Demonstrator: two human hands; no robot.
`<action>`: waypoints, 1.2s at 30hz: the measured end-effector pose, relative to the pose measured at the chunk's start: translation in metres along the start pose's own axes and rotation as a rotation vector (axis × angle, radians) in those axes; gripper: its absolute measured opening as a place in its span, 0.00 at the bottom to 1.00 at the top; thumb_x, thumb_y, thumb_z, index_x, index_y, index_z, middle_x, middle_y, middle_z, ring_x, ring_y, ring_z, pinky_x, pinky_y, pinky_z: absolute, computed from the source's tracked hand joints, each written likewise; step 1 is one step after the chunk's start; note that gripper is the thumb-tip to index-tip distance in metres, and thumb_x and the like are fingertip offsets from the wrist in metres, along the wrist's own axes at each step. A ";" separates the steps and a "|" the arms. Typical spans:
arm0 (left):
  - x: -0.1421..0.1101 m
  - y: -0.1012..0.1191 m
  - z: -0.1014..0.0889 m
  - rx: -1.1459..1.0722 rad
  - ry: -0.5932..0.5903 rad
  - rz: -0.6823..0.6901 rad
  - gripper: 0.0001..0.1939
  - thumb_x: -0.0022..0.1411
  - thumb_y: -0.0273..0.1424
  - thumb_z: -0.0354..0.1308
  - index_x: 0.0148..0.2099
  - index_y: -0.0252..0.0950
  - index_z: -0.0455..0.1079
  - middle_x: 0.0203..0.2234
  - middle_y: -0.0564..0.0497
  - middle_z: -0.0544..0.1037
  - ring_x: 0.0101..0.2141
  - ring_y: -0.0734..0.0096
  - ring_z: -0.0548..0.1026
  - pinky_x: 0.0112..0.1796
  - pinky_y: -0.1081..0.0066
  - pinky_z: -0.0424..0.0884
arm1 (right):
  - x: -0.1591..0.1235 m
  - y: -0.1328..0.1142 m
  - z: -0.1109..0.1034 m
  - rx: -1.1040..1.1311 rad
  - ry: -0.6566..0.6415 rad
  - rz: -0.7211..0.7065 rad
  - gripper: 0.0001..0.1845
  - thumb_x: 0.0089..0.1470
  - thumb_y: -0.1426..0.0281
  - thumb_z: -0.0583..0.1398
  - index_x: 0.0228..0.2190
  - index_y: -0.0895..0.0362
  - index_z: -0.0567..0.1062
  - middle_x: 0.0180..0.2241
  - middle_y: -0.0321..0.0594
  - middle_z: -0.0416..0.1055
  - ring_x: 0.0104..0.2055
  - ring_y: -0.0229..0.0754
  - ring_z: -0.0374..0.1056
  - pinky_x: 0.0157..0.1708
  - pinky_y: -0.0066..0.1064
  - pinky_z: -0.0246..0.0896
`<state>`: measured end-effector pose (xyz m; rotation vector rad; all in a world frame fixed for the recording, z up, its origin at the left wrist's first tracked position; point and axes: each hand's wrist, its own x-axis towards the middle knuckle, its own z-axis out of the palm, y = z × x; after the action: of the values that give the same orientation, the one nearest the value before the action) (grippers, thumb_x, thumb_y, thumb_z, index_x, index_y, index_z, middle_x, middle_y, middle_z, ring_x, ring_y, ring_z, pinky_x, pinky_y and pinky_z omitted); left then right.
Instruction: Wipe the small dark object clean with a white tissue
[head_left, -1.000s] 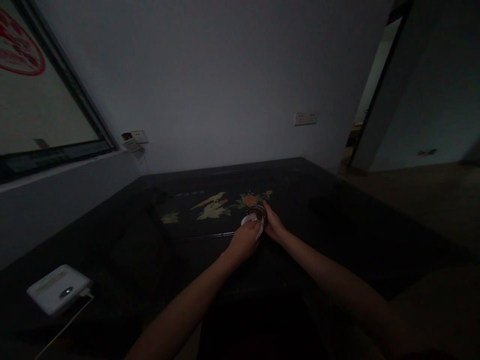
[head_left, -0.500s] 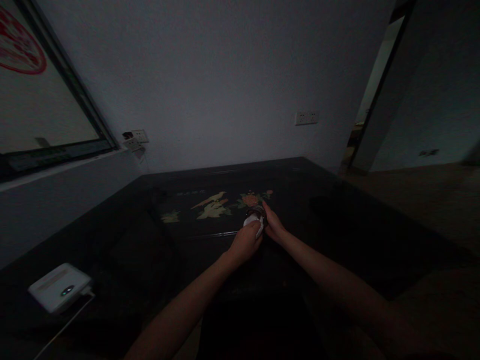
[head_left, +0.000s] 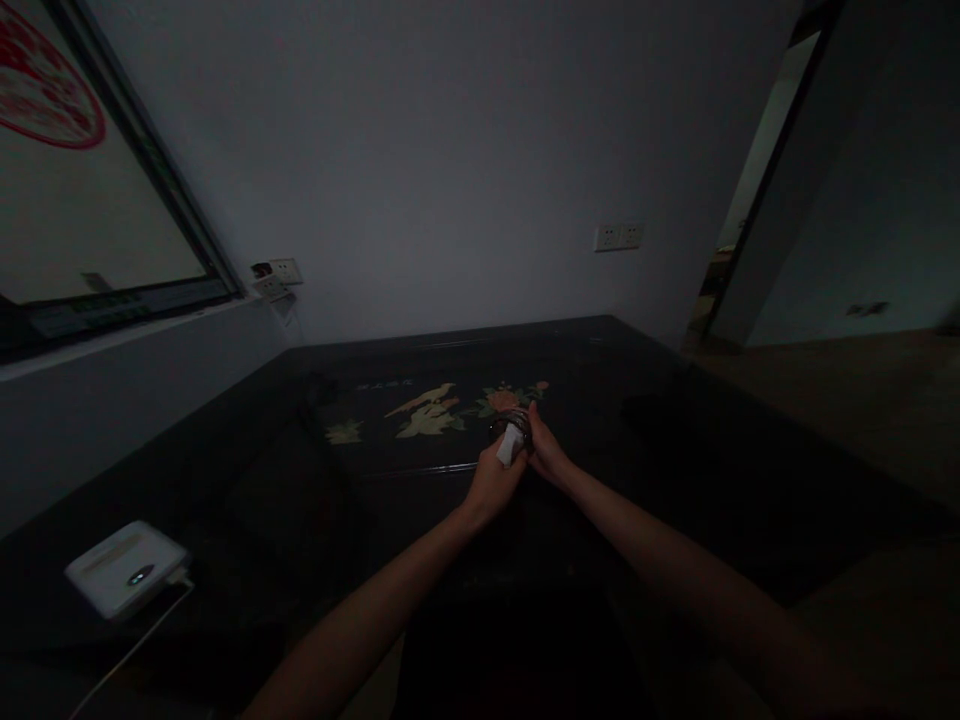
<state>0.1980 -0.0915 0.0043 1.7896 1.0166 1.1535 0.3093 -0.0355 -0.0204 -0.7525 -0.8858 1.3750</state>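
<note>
Dim grey wall (head_left: 450, 170) rises behind the dark, glossy table (head_left: 600, 375) where I work. Both my forearms reach forward from the lower corners and converge near its middle. My left hand (head_left: 491, 485) is turned inward, thumb and fingers drawn closed about a crumpled white sheet (head_left: 511, 446), cloth or paper, I cannot tell which. My right hand (head_left: 549, 450) cups the right side of a dark, shiny round piece (head_left: 519, 417), fingers bent against it; the fingertips on its far side are hidden. That piece sits between my two hands, the white sheet against its near face, and my left hand covers its lower part. Just beyond it are a flower design (head_left: 501, 399) and pale birds (head_left: 431, 408) on the tabletop. Well to my left stands a white box (head_left: 124, 565) with a white cable (head_left: 135, 645) trailing toward me, clear of both arms. Wall sockets (head_left: 619, 237) sit farther off.
</note>
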 end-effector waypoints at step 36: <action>0.005 0.005 -0.024 1.028 -0.416 0.181 0.18 0.60 0.22 0.47 0.53 0.32 0.62 0.47 0.39 0.73 0.49 0.59 0.71 0.49 0.63 0.67 | -0.002 -0.015 -0.003 0.200 0.031 0.135 0.11 0.39 0.68 0.69 0.28 0.52 0.75 0.26 0.29 0.76 0.28 0.36 0.69 0.31 0.27 0.63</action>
<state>0.1786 -0.0846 0.0181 2.7986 1.3091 0.2568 0.3199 -0.0386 -0.0088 -0.6873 -0.6707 1.5420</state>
